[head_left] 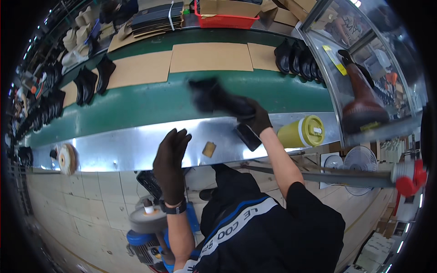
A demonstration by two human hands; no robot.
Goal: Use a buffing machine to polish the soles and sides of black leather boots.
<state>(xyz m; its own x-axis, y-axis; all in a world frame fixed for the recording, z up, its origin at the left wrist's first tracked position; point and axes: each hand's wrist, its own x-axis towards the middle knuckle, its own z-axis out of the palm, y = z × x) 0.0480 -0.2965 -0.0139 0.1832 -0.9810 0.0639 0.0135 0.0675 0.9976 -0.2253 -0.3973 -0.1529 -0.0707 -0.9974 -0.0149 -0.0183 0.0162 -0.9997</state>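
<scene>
Over the green belt I hold a black ankle boot [217, 98] by its toe in my right hand [258, 119], which wears a dark brown glove. The boot's shaft points left and is smeared by motion. My left hand [170, 164], gloved the same way, is raised at the metal ledge [118, 139] with its fingers stretched out, holding nothing. Between the hands, a small tan block [209, 149] lies on the ledge. A black, phone-like flat object [248, 137] sits just below my right hand. Right of it is a yellow-green lidded tumbler [298, 132].
Cardboard sheets [210, 57] line the green belt [136, 102]. Black boots stand in groups at left [86, 84] and right [298, 59]. A glass-sided case [359, 68] borders the right. A round buffing wheel [68, 159] sits at the ledge's left; a blue-motored machine [148, 243] stands below.
</scene>
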